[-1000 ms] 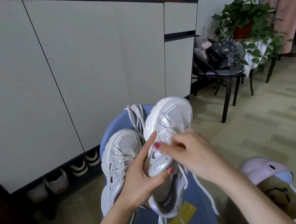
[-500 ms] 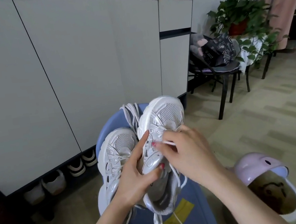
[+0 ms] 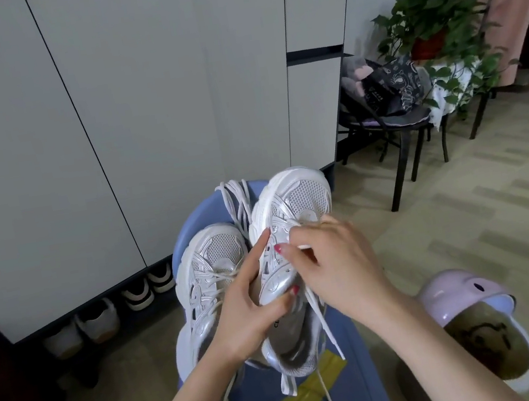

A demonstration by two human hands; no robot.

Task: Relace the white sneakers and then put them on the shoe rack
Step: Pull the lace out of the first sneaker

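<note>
White sneaker (image 3: 291, 203) sat gripped in my left hand (image 3: 249, 310); my right hand (image 3: 334, 258) pinched its lace (image 3: 321, 316), hiding the eyelets. Second sneaker (image 3: 211, 264) lay beside, cabinet (image 3: 139, 116) behind.

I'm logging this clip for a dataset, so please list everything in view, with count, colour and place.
sneakers: two, white, on the blue stool
lace: white, hanging from right sneaker
tape: yellow, on stool
cabinet: white, behind
shoes: several, under cabinet
chair: black, right rear
plant: green, right rear
helmet: pink, floor right
left hand: holds right sneaker
right hand: fingers pinch lace
</note>
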